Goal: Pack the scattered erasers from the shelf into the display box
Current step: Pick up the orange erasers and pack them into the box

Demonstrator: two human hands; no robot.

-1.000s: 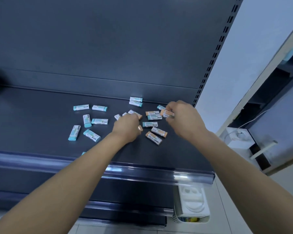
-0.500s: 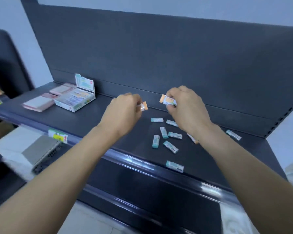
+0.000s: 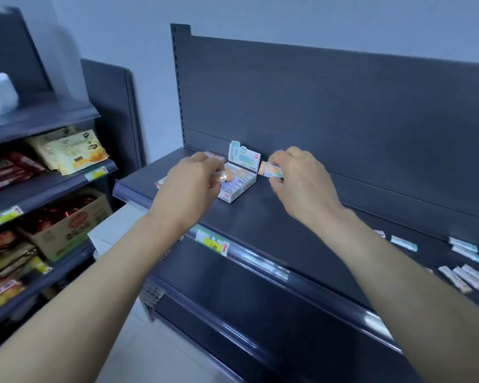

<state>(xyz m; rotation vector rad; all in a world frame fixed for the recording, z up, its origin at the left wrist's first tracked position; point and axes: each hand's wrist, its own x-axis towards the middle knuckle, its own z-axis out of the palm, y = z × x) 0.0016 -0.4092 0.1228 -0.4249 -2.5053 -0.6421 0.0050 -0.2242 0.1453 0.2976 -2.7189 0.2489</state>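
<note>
A small orange-and-white eraser (image 3: 228, 175) is pinched in the curled left hand (image 3: 194, 178) over the partly filled white cardboard display box (image 3: 234, 195). A second orange eraser (image 3: 270, 170) is gripped by the right hand (image 3: 296, 178) just beside the box. Several wrapped erasers (image 3: 465, 277) remain unpacked on the dark metal shelf (image 3: 288, 225).

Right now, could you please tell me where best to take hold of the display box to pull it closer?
I'd take the display box by its near corner, from the front-right: the walls there are low and bare, its lid stands upright at the back, and the left hand covers its left side.
</note>
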